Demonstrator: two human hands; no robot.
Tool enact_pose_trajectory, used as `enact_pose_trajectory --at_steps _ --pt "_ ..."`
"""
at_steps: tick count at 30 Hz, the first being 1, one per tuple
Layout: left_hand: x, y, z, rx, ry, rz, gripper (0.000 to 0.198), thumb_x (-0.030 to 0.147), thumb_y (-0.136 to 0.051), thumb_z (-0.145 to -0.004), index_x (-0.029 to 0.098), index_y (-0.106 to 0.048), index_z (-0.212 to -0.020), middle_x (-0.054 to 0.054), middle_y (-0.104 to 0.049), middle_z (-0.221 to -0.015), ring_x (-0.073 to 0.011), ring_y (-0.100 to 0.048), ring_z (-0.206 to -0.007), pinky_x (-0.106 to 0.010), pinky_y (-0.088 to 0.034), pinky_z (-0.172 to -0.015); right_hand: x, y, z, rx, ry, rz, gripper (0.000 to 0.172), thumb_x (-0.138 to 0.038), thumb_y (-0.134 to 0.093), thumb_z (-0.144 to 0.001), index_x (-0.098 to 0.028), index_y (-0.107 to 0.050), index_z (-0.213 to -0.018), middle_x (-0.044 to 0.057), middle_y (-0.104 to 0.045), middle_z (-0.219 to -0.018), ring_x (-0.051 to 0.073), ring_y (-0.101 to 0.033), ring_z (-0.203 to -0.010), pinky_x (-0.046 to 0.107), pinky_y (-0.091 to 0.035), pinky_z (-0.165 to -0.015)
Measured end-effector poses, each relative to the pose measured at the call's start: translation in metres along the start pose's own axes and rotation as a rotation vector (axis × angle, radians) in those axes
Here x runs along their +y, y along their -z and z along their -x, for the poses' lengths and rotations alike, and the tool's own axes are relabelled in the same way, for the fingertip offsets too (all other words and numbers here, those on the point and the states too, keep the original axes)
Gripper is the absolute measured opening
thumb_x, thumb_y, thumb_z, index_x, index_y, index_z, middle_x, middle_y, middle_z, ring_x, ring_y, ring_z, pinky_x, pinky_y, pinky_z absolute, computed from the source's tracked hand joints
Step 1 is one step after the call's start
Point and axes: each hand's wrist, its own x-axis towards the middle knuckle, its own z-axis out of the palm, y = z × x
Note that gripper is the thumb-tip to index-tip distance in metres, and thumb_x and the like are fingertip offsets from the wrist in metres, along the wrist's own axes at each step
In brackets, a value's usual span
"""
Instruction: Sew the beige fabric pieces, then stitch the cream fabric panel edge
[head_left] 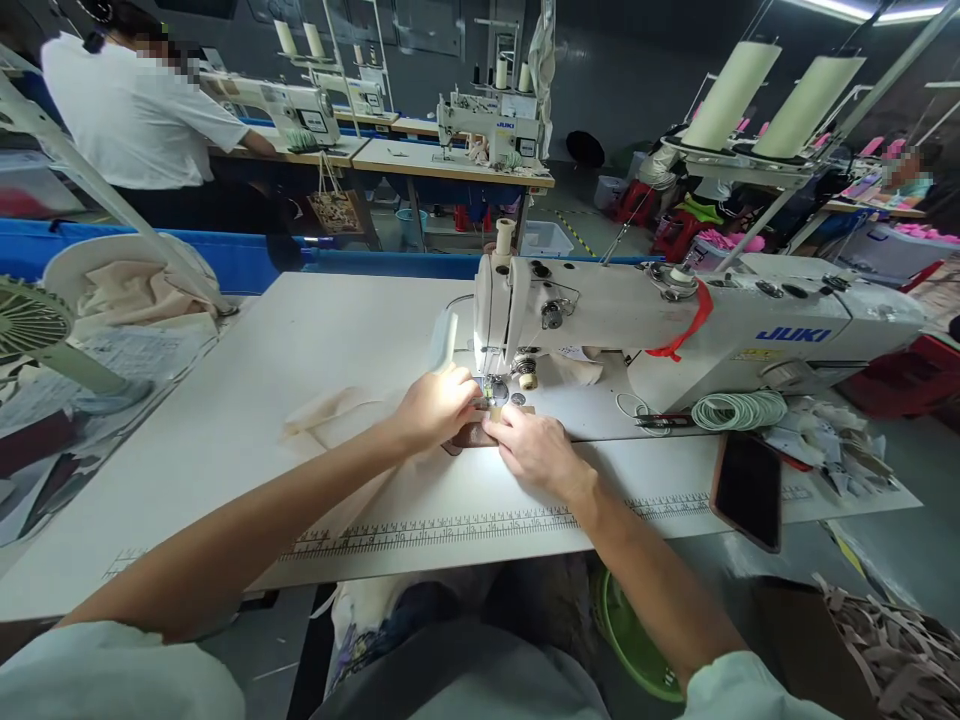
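Observation:
A white sewing machine stands on the table, its lit needle area and presser foot between my hands. My left hand is closed, fingertips pinched at the left side of the foot. Just in front of the foot, my right hand has its thumb and fingers pressed together at the edge of the work. Thin beige fabric spreads from under my left forearm toward the needle. A small brown piece lies flat between the hands. My fingers hide most of the cloth at the needle.
Right of the machine's bed lie a coil of pale green cord, a phone and fabric scraps. A small fan stands on papers at left. Thread cones rise behind. Another person sits at a machine beyond.

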Motion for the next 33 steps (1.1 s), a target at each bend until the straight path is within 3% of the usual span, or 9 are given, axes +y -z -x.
enact_pose_trajectory --at_steps 3,7,13,19,25,33 --pt "0.009 -0.010 0.022 0.055 -0.184 -0.091 0.025 0.014 -0.041 -0.092 0.015 -0.066 -0.095 -0.014 -0.066 -0.110 -0.0272 -0.059 -0.105 -0.042 -0.051 -0.092 0.000 0.000 0.000 0.002 -0.003 -0.010 0.020 -0.014 -0.053 -0.095 -0.018 -0.070 -0.105 0.008 -0.064 -0.102 0.022 -0.058 -0.085 0.030 -0.042 -0.063" --pt "0.005 -0.028 0.046 0.188 -0.407 -0.269 0.032 0.006 -0.042 -0.088 0.012 -0.063 -0.112 -0.015 -0.065 -0.115 -0.0267 -0.060 -0.108 -0.040 -0.056 -0.092 0.000 0.000 0.000 0.008 -0.007 -0.026 0.023 -0.013 -0.052 -0.095 -0.018 -0.070 -0.109 0.008 -0.064 -0.103 0.021 -0.058 -0.082 0.030 -0.042 -0.064" --pt "-0.001 -0.036 0.049 0.223 -0.416 -0.324 0.036 0.009 -0.042 -0.089 0.006 -0.063 -0.117 -0.017 -0.065 -0.113 -0.0275 -0.060 -0.105 -0.039 -0.058 -0.090 0.001 0.000 0.001 0.032 -0.018 -0.040 0.027 -0.014 -0.054 -0.095 -0.019 -0.070 -0.115 0.007 -0.065 -0.102 0.021 -0.059 -0.079 0.030 -0.041 -0.062" --pt "0.006 -0.035 0.037 0.159 -0.310 -0.377 0.030 0.015 -0.041 -0.091 0.008 -0.066 -0.105 -0.018 -0.064 -0.109 -0.0279 -0.058 -0.097 -0.040 -0.058 -0.079 0.014 0.003 0.001 0.102 -0.148 -0.055 0.034 -0.011 -0.044 -0.099 -0.019 -0.067 -0.123 0.007 -0.068 -0.101 0.020 -0.062 -0.074 0.031 -0.041 -0.059" --pt "0.004 -0.037 0.024 0.165 -0.292 -0.406 0.028 0.015 -0.039 -0.091 0.010 -0.066 -0.096 -0.017 -0.063 -0.100 -0.0266 -0.055 -0.089 -0.040 -0.056 -0.073 0.025 0.003 0.002 0.126 -0.230 -0.044 0.032 -0.013 -0.046 -0.099 -0.021 -0.068 -0.121 0.006 -0.069 -0.111 0.022 -0.065 -0.082 0.031 -0.043 -0.063" --pt "0.003 -0.038 0.018 0.183 -0.328 -0.459 0.027 0.015 -0.040 -0.092 0.010 -0.066 -0.089 -0.017 -0.063 -0.095 -0.0266 -0.055 -0.087 -0.038 -0.052 -0.071 0.025 0.002 0.003 0.125 -0.217 -0.067 0.028 -0.012 -0.047 -0.099 -0.021 -0.071 -0.112 0.005 -0.069 -0.107 0.021 -0.063 -0.079 0.031 -0.038 -0.061"
